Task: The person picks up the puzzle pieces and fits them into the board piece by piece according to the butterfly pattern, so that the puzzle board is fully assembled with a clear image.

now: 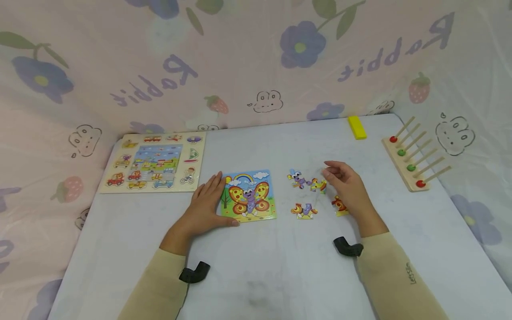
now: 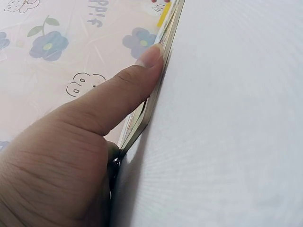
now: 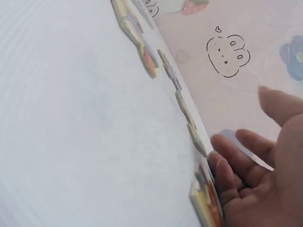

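A square butterfly puzzle board [image 1: 249, 195] lies on the white table, its picture facing up. My left hand [image 1: 205, 206] rests along its left side, fingers straight and thumb [image 2: 128, 90] lying on the near edge. To the right of the board are loose jigsaw pieces: a purple-headed piece [image 1: 297, 178], a yellow-and-red wing piece [image 1: 318, 185], a piece with feet [image 1: 305, 211] and an orange wing piece [image 1: 340, 206]. My right hand [image 1: 347, 184] is beside the wing pieces and partly covers the orange one. Its fingers [image 3: 251, 172] are loosely bent, thumb apart, with nothing held.
A wooden vehicle puzzle board [image 1: 192, 178] lies at the back left. At the back stands a yellow block [image 1: 357, 127]. A wooden peg rack [image 1: 408, 171] with red and green beads is at the right. A printed curtain [image 1: 256, 66] hangs behind the table.
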Demonstrator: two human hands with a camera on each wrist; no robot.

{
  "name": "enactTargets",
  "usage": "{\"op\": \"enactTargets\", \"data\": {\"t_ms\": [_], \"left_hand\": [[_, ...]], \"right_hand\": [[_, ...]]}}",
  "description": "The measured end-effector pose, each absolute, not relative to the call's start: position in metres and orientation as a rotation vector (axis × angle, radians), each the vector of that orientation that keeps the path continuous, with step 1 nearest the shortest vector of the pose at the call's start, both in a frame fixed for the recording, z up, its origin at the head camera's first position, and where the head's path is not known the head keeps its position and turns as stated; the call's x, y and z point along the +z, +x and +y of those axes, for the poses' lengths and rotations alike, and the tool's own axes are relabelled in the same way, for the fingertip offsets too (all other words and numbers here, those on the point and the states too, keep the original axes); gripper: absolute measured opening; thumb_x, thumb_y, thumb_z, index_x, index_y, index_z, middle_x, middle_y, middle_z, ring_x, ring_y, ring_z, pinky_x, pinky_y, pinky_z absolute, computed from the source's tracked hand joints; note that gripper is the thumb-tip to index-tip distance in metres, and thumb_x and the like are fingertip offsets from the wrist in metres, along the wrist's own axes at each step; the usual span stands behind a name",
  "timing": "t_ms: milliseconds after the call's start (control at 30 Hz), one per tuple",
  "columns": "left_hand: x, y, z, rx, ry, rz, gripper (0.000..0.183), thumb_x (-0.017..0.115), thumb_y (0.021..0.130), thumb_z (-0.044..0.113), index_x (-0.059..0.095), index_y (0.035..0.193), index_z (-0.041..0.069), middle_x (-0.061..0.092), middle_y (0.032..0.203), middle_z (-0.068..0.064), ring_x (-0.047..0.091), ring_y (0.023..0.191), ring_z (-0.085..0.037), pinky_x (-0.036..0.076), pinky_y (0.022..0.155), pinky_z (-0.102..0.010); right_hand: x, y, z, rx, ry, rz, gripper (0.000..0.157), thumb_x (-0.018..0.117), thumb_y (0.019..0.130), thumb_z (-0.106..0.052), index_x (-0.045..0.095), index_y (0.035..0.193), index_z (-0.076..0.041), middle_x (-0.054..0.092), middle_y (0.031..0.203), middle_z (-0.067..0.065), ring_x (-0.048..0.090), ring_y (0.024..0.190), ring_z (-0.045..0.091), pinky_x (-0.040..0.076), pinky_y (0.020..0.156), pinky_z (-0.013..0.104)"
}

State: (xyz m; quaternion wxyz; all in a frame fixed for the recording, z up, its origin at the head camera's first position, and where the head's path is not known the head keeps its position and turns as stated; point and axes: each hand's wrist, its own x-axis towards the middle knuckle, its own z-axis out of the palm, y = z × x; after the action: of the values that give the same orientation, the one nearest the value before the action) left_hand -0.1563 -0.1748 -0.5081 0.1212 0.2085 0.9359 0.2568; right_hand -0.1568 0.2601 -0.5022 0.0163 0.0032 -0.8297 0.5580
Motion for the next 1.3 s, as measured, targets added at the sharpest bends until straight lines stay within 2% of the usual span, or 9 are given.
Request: {"op": "enactTargets", "data": {"t_ms": [133,267,400,700,867,1000,1133,1300], "left_hand": [[-0.5084,-0.1566,-0.175,0.754,0.609,2.73,0.141,0.09,0.075,0.072,0.016,0.174,0.005,-0.002,0.182,-0.004,-0.006,0.166,-0.024,-0.002,0.129,-0.056],[-0.508,-0.156,-0.1752,0.77,0.605,2.725,0.141,0.091,0.074,0.071,0.016,0.174,0.005,-0.002,0.182,-0.003,-0.006,0.166,-0.024,-0.003,0.129,-0.055],[-0.5085,-0.1555,-0.1755,0.768,0.605,2.727,0.141,0.091,0.074,0.071,0.016,0.174,0.005,-0.001,0.182,-0.003,-0.005,0.166,-0.024,-0.002,0.129,-0.056],[-0.5058,-0.1554,-0.1744,0.764,0.611,2.723,0.141,0.091,0.075,0.07,0.016,0.174,0.004,-0.001,0.182,-0.005,-0.005,0.166,-0.025,-0.003,0.129,-0.056],[-0.5058,-0.1555,-0.1744,0.768,0.612,2.723,0.141,0.091,0.075,0.071,0.016,0.174,0.003,-0.001,0.182,-0.006,-0.005,0.166,-0.026,-0.003,0.129,-0.057],[-0.5074,-0.1554,-0.1749,0.769,0.611,2.726,0.14,0.09,0.075,0.071,0.017,0.174,0.003,0.0,0.182,-0.007,-0.004,0.166,-0.027,-0.002,0.129,-0.058],[-0.5061,-0.1555,-0.1745,0.769,0.607,2.727,0.14,0.091,0.075,0.07,0.018,0.174,0.003,0.0,0.182,-0.006,-0.004,0.166,-0.026,-0.002,0.129,-0.057],[-0.5051,-0.1557,-0.1737,0.767,0.601,2.727,0.14,0.091,0.075,0.07,0.018,0.174,0.004,0.0,0.182,-0.005,-0.004,0.166,-0.026,-0.002,0.129,-0.057]], "right_hand": [[-0.5024,-0.1586,0.2607,1.538,0.155,-2.779,0.056,0.076,0.106,-0.027,0.059,0.154,-0.005,0.065,0.139,0.013,0.057,0.127,0.029,0.044,0.106,0.036],[-0.5009,-0.1585,0.2586,1.389,0.266,-2.884,0.048,0.082,0.101,-0.018,0.068,0.144,-0.002,0.058,0.144,0.014,0.046,0.139,0.037,0.037,0.114,0.056],[-0.4997,-0.1571,0.2555,1.335,0.291,-2.914,0.037,0.082,0.1,-0.013,0.073,0.134,-0.001,0.054,0.144,0.015,0.037,0.144,0.042,0.032,0.117,0.061],[-0.4997,-0.1548,0.2532,1.428,0.166,-2.876,0.032,0.076,0.103,-0.005,0.06,0.129,0.002,0.059,0.129,0.021,0.054,0.119,0.037,0.044,0.104,0.053],[-0.5019,-0.1536,0.2538,1.432,0.096,-2.821,0.035,0.073,0.105,-0.004,0.059,0.137,-0.002,0.061,0.119,0.015,0.056,0.103,0.03,0.049,0.086,0.033],[-0.5018,-0.1535,0.2548,1.492,0.038,-2.708,0.041,0.074,0.104,-0.003,0.06,0.143,-0.002,0.061,0.116,0.014,0.055,0.096,0.027,0.047,0.073,0.021],[-0.5005,-0.1539,0.256,1.531,-0.014,-2.635,0.042,0.075,0.104,-0.008,0.063,0.144,-0.001,0.065,0.117,0.015,0.057,0.095,0.025,0.047,0.073,0.017],[-0.5014,-0.1537,0.2568,1.537,-0.007,-2.605,0.034,0.076,0.105,-0.012,0.069,0.136,0.0,0.067,0.111,0.014,0.057,0.089,0.023,0.048,0.07,0.017]]}}
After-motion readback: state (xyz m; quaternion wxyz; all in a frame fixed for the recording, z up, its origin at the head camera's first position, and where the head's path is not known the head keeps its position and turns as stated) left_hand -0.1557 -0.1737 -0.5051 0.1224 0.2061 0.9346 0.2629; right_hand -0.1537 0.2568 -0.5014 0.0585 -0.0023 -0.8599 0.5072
